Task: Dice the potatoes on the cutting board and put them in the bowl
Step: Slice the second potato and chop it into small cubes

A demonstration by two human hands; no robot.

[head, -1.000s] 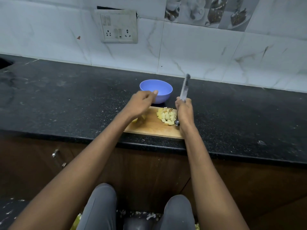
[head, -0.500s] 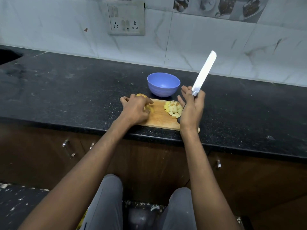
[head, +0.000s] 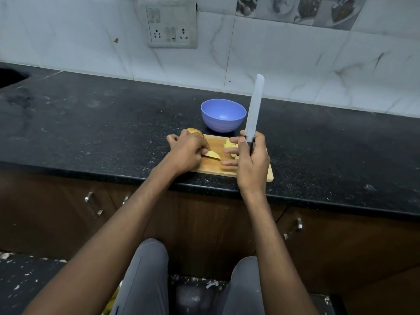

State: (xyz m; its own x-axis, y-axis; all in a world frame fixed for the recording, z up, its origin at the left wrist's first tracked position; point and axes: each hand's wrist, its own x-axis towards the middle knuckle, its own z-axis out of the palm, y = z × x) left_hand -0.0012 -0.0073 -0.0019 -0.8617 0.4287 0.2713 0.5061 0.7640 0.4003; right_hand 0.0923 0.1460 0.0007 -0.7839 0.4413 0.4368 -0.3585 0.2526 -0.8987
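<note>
Under your left hand (head: 185, 153) on the cutting board (head: 213, 165) lies a potato wedge (head: 212, 154), fingers curled pinching it; it looks firm but slippery when cut, so hold its skin side. Your right hand (head: 251, 162) grips the knife (head: 254, 108), now more upright than half a second ago, hiding the diced pile. Beyond your knuckles sits the bowl (head: 223, 114).

A home kitchen: a black speckled stone counter (head: 91, 114), marble-look wall tiles (head: 284, 60) with food pictures, a switch-and-socket plate (head: 171, 23), and brown wooden cabinets (head: 56, 212) below.
</note>
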